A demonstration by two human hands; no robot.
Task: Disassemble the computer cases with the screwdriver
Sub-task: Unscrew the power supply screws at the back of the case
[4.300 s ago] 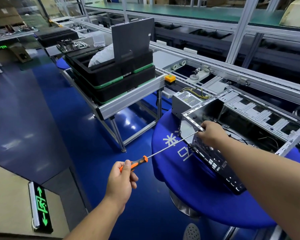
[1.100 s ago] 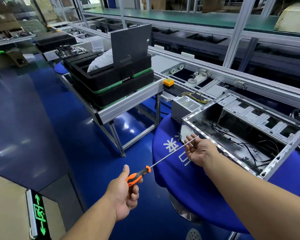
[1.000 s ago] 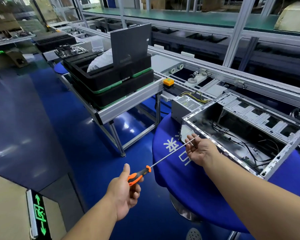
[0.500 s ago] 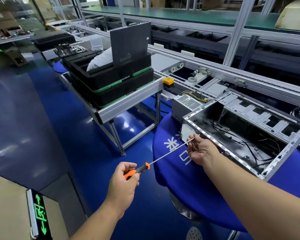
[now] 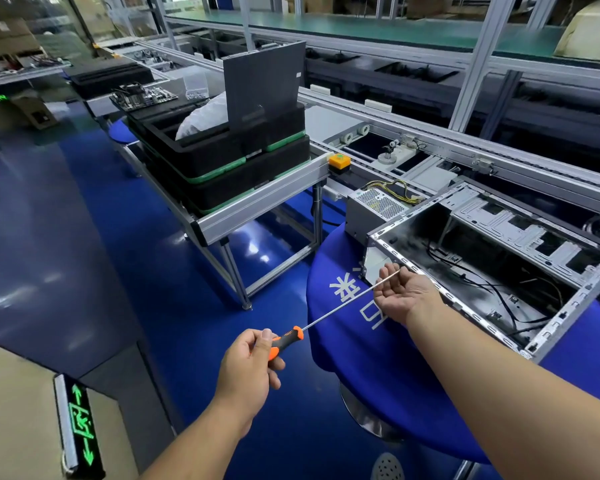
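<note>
On the blue table (image 5: 378,355), left hand (image 5: 248,367) grips the screwdriver (image 5: 286,341) handle; right hand (image 5: 400,296) pinches its shaft beside the case (image 5: 492,271).

The computer case (image 5: 492,271) is a bare silver metal shell lying open side up on the blue-covered table (image 5: 378,358), black cables loose inside; the screwdriver (image 5: 329,311), orange-and-black handle, long thin shaft, slants up toward the case's near-left corner.
</note>
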